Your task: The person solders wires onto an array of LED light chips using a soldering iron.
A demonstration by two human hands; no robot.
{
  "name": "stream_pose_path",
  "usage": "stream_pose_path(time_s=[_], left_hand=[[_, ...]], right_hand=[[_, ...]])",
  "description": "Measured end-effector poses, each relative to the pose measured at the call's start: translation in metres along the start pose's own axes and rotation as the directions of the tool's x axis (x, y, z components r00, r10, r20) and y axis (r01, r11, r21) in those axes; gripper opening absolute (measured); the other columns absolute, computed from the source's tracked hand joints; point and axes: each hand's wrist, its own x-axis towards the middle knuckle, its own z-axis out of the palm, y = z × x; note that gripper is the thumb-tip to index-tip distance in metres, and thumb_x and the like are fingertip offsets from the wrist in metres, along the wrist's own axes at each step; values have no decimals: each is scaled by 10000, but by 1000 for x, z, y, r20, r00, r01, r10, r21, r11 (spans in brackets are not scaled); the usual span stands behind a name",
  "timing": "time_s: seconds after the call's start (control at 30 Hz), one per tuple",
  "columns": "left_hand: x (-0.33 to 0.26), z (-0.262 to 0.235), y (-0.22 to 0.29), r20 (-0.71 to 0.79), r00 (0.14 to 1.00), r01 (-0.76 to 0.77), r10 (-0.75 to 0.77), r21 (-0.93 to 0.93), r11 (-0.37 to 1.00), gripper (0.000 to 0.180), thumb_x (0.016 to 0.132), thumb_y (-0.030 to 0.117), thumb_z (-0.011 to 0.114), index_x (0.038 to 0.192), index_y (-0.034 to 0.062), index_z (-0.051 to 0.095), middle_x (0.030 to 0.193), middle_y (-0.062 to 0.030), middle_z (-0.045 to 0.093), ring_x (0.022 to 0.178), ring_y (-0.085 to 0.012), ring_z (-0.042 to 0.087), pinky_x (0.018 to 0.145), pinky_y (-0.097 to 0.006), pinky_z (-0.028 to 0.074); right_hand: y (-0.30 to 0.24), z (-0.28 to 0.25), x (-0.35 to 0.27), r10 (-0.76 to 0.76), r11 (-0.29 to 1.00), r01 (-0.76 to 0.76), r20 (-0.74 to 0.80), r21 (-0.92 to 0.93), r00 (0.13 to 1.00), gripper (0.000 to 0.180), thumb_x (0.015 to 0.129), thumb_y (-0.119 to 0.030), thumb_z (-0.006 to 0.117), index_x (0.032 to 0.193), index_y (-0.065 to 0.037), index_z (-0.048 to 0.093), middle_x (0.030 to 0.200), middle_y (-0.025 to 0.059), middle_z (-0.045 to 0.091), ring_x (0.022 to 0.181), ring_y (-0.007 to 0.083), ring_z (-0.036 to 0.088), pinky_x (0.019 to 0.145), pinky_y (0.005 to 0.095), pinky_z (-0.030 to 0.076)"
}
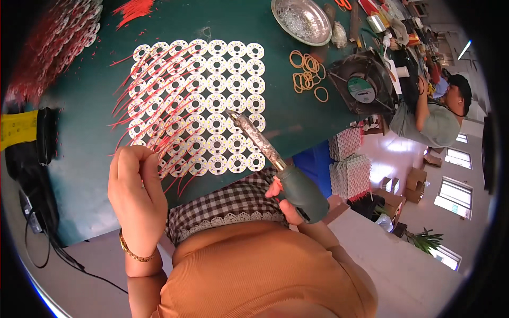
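Note:
My right hand (286,204) grips the dark green handle of a soldering iron (260,143). Its metal tip points up and left, over the right-hand columns of a grid of round white LED boards (217,124). Thin red wires (175,95) lie slantwise across the left columns of those boards. At the grid's lower left corner is my left hand (139,185), thumb and fingers pinched together beside the wire ends. Whatever lies in that pinch is hidden or too small to make out.
A metal bowl (301,22), rubber bands (307,74) and a square black fan (363,82) stand along the right. Stacked wired boards (58,42) and loose red wires (132,11) lie at the far left. Another person (432,111) sits beyond the fan.

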Motion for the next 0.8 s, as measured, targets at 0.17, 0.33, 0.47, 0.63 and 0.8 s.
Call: stream_pose_path(time_s=[0.17,0.33,0.47,0.63,0.8], left_hand=[[-28,15,9,159,985,-25,65,-240,971,93,854,-64,611,875,11,560,768,-112,557,622,-260,523,568,-348,422],[-38,30,6,141,987,-57,78,-145,988,93,855,-70,607,864,10,559,754,-107,562,584,-248,509,532,-338,405],[-37,34,6,110,991,-66,81,-132,989,87,859,-62,608,870,12,563,750,-110,564,580,-246,513,533,-328,411],[-38,34,8,113,992,-37,55,-151,988,87,861,-65,609,866,11,565,748,-103,563,584,-229,511,539,-320,413],[-38,32,8,128,991,-3,26,-178,984,85,864,-60,611,860,10,563,748,-98,561,585,-219,502,541,-318,411]], right_hand=[[-38,1,1,111,979,-107,-12,171,994,438,922,-355,645,1197,-20,578,917,128,576,783,192,579,693,356,518],[-47,-3,-1,681,702,-671,-50,-237,730,292,785,-365,698,865,-86,659,686,49,607,670,183,586,575,339,472],[-26,-6,-21,372,864,-330,41,-379,927,338,657,-191,777,969,-123,667,748,69,657,672,287,634,619,395,508],[-13,-1,-33,721,661,-688,-2,-298,693,359,661,-195,790,985,-113,661,762,56,678,651,277,647,621,381,521],[-4,-1,-37,914,393,-904,39,166,405,400,671,-233,824,992,-84,638,768,54,689,669,240,681,605,344,532]])
